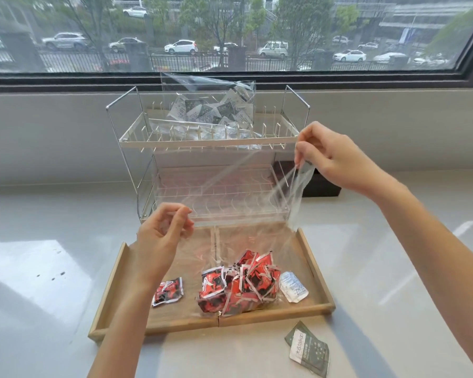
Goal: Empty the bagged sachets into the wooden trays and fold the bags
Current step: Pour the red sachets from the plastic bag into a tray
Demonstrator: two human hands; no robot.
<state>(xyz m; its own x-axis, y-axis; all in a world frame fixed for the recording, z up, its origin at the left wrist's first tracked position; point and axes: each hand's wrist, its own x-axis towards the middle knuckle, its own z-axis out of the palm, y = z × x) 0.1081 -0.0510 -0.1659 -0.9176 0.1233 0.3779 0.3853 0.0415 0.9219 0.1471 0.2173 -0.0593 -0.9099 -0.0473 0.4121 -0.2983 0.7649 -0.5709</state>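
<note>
A clear plastic bag hangs stretched above the wooden trays, upside down, with its mouth over a pile of red sachets. My right hand pinches the bag's upper right corner. My left hand pinches its left corner, lower down. One red sachet lies alone in the left tray. A white sachet lies at the right of the pile. A second clear bag full of grey-white sachets stands in the top tier of the wire rack.
A grey-green sachet lies on the white counter in front of the trays. A dark box sits behind the rack at the right. The window sill and wall run across the back.
</note>
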